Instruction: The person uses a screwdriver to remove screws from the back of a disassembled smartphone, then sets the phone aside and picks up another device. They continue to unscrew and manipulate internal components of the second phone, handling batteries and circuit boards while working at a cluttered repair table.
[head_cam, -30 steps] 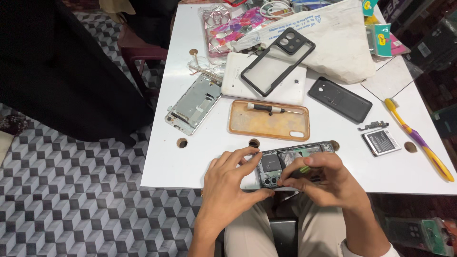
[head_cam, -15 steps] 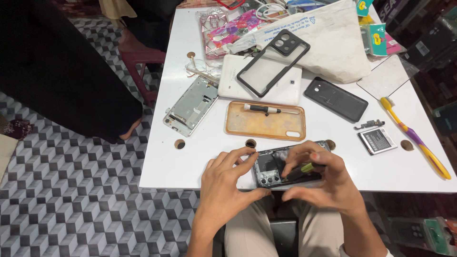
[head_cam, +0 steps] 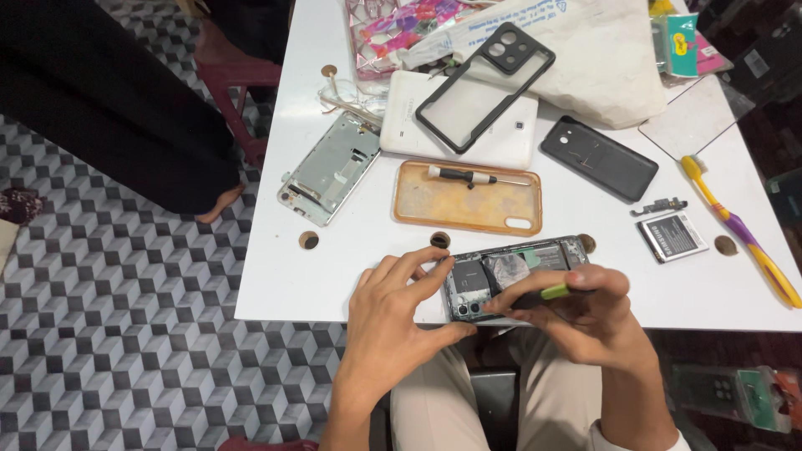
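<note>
An opened phone (head_cam: 510, 271) with its inner parts showing lies at the near edge of the white table (head_cam: 351, 276). My left hand (head_cam: 393, 321) holds its left end, thumb below and fingers on top. My right hand (head_cam: 576, 321) grips a small green-handled tool (head_cam: 547, 292) with its tip over the phone's inner parts. On the orange phone case (head_cam: 468, 200) just beyond lies a small screwdriver (head_cam: 468, 175).
Farther back lie a silver phone frame (head_cam: 330, 167), a white tablet (head_cam: 501, 138) under a black clear case (head_cam: 484, 83), a black back cover (head_cam: 597, 159), a battery (head_cam: 672, 236), a toothbrush (head_cam: 739, 230) and a cloth bag (head_cam: 585, 50). A person in black stands at left (head_cam: 109, 108).
The view has shifted slightly. My hands stay on the opened phone; the right hand with the tool has edged left across its inner parts.
</note>
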